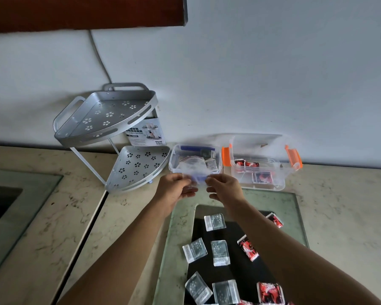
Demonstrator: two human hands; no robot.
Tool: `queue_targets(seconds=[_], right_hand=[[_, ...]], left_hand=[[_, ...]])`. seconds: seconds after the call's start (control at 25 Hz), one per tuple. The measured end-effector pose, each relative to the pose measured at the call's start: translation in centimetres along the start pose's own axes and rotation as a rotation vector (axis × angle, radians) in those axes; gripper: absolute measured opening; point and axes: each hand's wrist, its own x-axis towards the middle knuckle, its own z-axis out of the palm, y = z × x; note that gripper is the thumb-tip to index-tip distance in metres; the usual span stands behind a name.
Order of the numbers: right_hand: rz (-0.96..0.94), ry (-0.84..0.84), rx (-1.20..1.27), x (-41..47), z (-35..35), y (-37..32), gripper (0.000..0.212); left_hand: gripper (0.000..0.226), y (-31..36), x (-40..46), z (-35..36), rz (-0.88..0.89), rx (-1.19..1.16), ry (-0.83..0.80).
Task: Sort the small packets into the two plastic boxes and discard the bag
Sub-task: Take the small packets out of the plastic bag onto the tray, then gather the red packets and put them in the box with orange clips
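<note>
My left hand [174,190] and my right hand [224,190] meet at the front rim of the clear box with blue latches [173,159]. Both pinch a crumpled clear bag [190,166] that reaches over the rim into that box. White packets [211,164] lie inside it. To its right stands the clear box with orange latches [262,187], lid open, with red packets [246,164] inside. On the black glass in front of me lie several loose white packets [215,221] and red packets [248,247].
A silver two-tier corner shelf [106,119] stands left of the boxes, with a printed carton [145,133] behind it against the white wall. The glass cooktop [295,216] is set in a marble counter [130,216]. A second recess [20,194] lies at the far left.
</note>
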Motion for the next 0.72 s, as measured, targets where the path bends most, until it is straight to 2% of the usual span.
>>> queue_targets(seconds=[0.16, 0.36, 0.48, 0.72], right_hand=[[-0.016, -0.047, -0.008, -2.9, -1.6, 0.6, 0.01], [-0.029, 0.003, 0.027, -8.3, -5.7, 3.6, 0.009], [-0.023, 0.085, 0.046, -13.4, -9.7, 6.6, 0.015], [0.044, 0.26, 0.086, -23.8, -18.3, 14.4, 0.014]], left_hand=[[0.012, -1.2, -3.6, 0.8, 0.009, 0.055, -0.079], [0.027, -3.7, -9.3, 3.1, -0.039, 0.106, -0.108], [0.022, -6.8, -13.4, 5.4, -0.047, 0.123, -0.16], [0.02, -15.5, -20.7, 11.2, -0.081, 0.255, -0.342]])
